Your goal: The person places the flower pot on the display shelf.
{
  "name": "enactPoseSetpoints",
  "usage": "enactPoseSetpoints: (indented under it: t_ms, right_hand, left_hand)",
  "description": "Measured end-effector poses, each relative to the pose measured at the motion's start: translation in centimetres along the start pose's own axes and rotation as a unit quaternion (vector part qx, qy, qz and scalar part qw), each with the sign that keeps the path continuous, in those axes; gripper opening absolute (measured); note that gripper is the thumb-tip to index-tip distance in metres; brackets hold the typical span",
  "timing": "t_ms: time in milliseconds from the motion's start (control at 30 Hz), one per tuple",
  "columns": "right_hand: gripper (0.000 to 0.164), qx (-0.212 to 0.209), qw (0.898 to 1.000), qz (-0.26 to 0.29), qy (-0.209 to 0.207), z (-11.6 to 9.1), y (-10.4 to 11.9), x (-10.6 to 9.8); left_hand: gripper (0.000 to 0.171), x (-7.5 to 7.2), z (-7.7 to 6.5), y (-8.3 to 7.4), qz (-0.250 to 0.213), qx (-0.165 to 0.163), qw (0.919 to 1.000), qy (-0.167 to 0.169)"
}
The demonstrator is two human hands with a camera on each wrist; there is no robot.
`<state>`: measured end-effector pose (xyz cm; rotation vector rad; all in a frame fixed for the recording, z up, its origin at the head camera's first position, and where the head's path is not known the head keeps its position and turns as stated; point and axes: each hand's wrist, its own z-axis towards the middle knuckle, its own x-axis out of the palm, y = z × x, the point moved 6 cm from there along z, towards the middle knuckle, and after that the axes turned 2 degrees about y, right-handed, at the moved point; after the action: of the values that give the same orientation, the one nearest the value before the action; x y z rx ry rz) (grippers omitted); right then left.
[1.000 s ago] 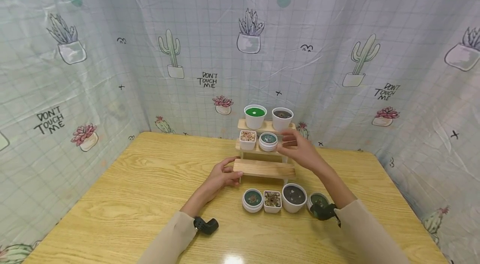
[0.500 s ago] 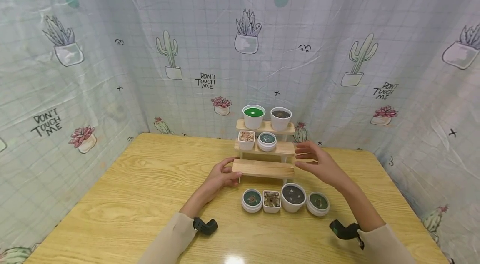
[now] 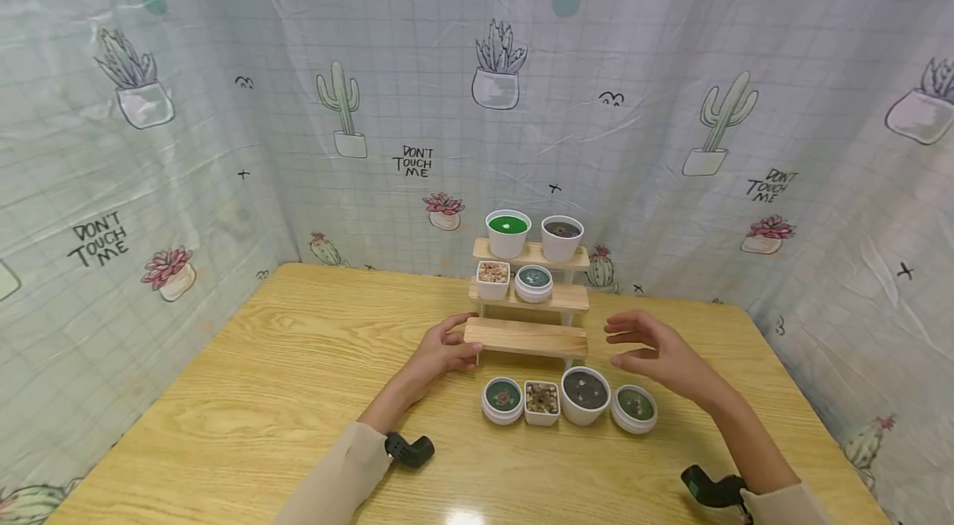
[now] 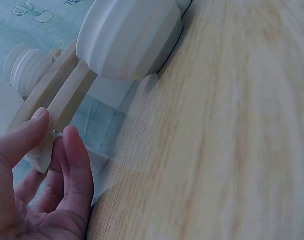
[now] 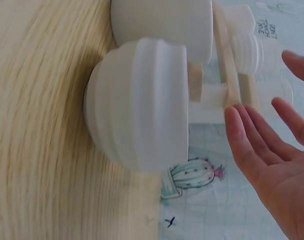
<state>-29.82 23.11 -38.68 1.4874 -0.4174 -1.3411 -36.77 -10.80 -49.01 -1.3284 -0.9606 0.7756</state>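
A three-tier wooden display stand (image 3: 525,337) stands on the table. My left hand (image 3: 438,354) holds the left end of its lowest board, and the left wrist view shows the thumb (image 4: 27,136) on top with fingers curled beneath. On the middle tier sit a square pot of pebbles (image 3: 493,281) and a round ribbed pot (image 3: 533,283). A green-topped pot (image 3: 508,233) and a dark-filled pot (image 3: 562,238) occupy the top tier. My right hand (image 3: 659,351) is off the stand's right side, fingers spread and holding nothing, above a ribbed pot with green filling (image 3: 633,409).
In front of the stand, a row holds that pot, a larger dark-filled pot (image 3: 585,396), a square pebble pot (image 3: 542,403) and a small round pot (image 3: 503,401). A cactus-print curtain (image 3: 417,53) hangs behind the wooden table (image 3: 320,343).
My right hand has drawn back from beside the round pot on the middle tier, moving right and toward me. My left hand keeps its hold on the lowest board.
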Motion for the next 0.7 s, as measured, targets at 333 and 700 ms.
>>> enactPoseSetpoints:
  t_ms: [333, 700]
  right_hand:
    - [0.049, 0.006, 0.998, 0.001, 0.06, -1.0, -1.1, -0.5]
    - [0.048, 0.023, 0.994, 0.014, 0.105, -1.8, -2.4, -1.2]
  left_hand:
    - [0.077, 0.1, 0.1, 0.0, 0.004, 0.0, 1.0, -0.001]
    - [0.076, 0.0, 0.1, 0.1, 0.0, -0.004, 1.0, -0.001]
